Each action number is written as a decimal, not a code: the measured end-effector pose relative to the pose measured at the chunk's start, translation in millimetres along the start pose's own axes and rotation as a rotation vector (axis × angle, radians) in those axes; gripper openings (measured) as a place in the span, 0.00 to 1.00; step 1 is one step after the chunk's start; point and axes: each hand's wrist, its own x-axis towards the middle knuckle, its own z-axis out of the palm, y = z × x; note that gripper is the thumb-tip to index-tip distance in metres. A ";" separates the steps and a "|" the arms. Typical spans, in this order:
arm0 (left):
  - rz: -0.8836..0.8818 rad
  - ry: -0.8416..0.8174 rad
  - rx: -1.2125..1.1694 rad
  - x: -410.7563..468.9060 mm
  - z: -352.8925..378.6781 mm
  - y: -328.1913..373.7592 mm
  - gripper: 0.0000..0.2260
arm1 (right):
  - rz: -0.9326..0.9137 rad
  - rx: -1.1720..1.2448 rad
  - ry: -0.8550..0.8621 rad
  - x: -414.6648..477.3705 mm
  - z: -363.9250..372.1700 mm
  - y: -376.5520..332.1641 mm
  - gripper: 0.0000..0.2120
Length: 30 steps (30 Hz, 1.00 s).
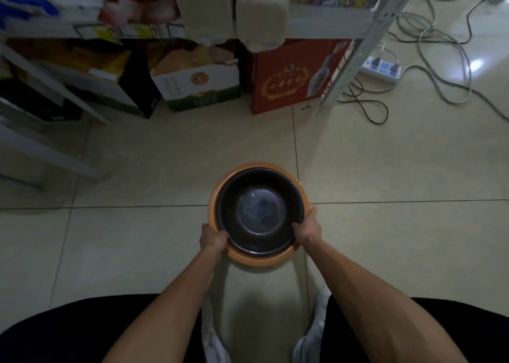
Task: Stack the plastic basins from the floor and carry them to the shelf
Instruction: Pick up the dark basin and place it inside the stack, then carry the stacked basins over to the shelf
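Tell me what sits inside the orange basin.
A dark basin is nested inside the orange basin, with both hands gripping the rims. It covers the orange basin's floor, so anything beneath is hidden.

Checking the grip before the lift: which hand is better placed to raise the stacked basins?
Neither alone. The left hand and right hand grip opposite rims of the round orange plastic basin holding the dark plastic basin; lift with both.

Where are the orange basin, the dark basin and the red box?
Round orange plastic basin [217,189], head view, far-left rim.
Round dark plastic basin [259,211], head view, inside bottom.
Red cardboard box [286,81], head view, front face.
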 end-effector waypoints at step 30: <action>0.524 -0.051 -0.285 -645.4 -391.1 433.9 0.11 | -0.416 0.329 0.212 -578.5 -483.1 -398.6 0.20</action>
